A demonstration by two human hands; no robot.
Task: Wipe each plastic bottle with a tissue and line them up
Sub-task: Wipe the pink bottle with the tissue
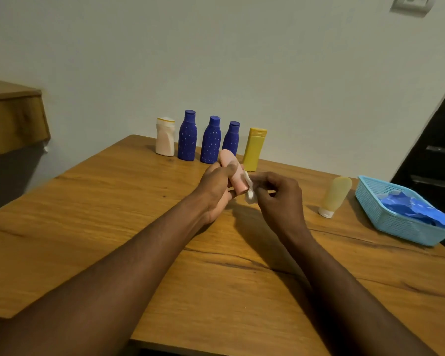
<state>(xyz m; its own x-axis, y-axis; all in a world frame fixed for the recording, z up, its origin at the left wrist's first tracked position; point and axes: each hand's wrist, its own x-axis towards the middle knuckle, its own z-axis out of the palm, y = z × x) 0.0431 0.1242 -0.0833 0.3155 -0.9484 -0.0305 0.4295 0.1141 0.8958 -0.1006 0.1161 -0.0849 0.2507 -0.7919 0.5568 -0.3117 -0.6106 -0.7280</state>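
Observation:
My left hand grips a pink bottle above the middle of the wooden table. My right hand pinches a small white tissue against the bottle's lower end. Along the wall stands a row: a white bottle, three dark blue bottles and a yellow bottle. A pale yellow tube bottle stands cap down, apart on the right.
A light blue plastic basket with blue crumpled material inside sits at the table's right edge. A wooden shelf juts from the wall at left. A dark cabinet stands at the far right.

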